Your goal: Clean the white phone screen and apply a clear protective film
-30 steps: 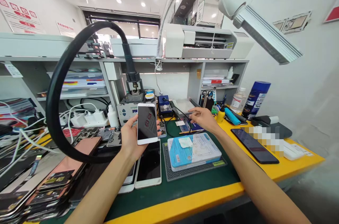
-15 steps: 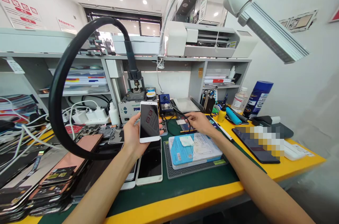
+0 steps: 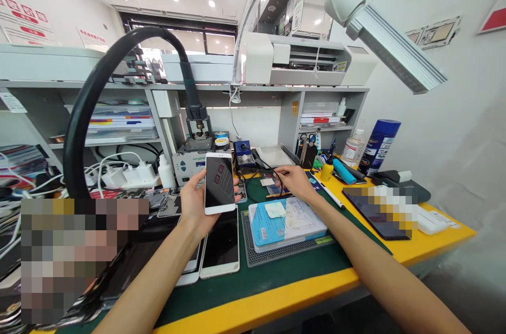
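My left hand [image 3: 192,202] is closed around a white-framed smartphone [image 3: 219,184], its dark screen facing me and reflecting red and white signs. Further right, my right hand [image 3: 294,181] has its fingers pinched beside a thin black cable [image 3: 281,182]; what sits between the fingertips is hidden. Below the right wrist, a blue and white flat box [image 3: 284,226] rests on a grey perforated mat [image 3: 253,255]. Another white phone [image 3: 220,249] lies face up on the green mat [image 3: 221,292], beneath the held one.
A thick black hose [image 3: 75,128] arches on the left above stacked phone parts, partly blurred out. Behind stands a grey station [image 3: 190,165]. To the right are a dark tablet-like slab [image 3: 375,213], a blue spray can [image 3: 379,147], a clear bottle [image 3: 353,149] and a yellow bottle [image 3: 327,170].
The whole view has shifted slightly left. Both hands keep nearly the same pose, the phone still in my left hand and the right fingers still beside the cable.
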The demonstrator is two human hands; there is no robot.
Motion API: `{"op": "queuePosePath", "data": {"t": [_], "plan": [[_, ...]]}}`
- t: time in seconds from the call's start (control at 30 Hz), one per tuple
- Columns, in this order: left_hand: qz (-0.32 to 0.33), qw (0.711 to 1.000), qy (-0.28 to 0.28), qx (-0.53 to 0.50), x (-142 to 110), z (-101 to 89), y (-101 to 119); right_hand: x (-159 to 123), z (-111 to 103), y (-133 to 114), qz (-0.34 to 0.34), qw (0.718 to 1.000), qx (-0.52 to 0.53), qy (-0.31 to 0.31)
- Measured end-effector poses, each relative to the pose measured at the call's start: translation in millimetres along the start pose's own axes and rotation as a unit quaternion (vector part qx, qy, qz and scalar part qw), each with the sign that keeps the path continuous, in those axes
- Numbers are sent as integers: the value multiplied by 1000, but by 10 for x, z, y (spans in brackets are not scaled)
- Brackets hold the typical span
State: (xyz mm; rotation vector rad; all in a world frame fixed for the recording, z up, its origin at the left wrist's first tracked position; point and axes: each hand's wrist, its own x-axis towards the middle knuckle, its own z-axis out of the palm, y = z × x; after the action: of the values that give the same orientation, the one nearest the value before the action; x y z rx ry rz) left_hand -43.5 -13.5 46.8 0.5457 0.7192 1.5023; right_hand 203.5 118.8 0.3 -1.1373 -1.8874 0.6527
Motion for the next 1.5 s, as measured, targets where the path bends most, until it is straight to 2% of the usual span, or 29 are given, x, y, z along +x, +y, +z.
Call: {"op": "queuePosePath", "data": {"t": [0.37,1.17,1.37,1.5], "plan": [[-7,1000,22,0,2,43,-6,79,59,97,33,999,33,18],[-8,999,7,35,-28,79,-36,109,-78,86,62,996,42,48],[-4,999,12,35,-27,84,-38,100,-133,-31,56,993,50,87],[-6,999,13,33,-18,78,-40,-14,-355,-287,32,991,53,116]]}}
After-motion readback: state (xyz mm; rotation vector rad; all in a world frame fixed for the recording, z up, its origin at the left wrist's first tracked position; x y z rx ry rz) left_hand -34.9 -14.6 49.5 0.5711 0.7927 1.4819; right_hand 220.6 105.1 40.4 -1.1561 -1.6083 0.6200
